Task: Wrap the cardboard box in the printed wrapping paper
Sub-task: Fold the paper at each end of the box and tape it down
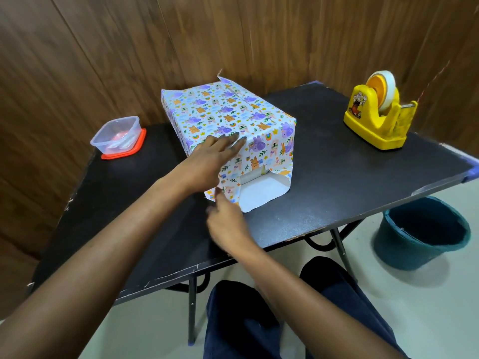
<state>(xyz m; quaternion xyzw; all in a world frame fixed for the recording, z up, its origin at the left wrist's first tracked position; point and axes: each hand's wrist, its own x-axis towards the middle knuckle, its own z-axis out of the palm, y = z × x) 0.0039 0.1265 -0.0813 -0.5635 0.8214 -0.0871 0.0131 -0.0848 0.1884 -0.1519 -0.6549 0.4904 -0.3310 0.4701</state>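
Cardboard box, head view: centred on black table, near end facing the person. Sheathed in printed wrapping paper, seam along top, near end not closed, white-backed bottom flap lying flat. Left hand flat, fingers straight, pressing top flap down to hold the fold. Right hand index against left side flap, probably for tucking inward; pinch or mere touch not discernible.

Black folding table with paper-wrapped box, yellow tape dispenser and clear tub on an orange lid.
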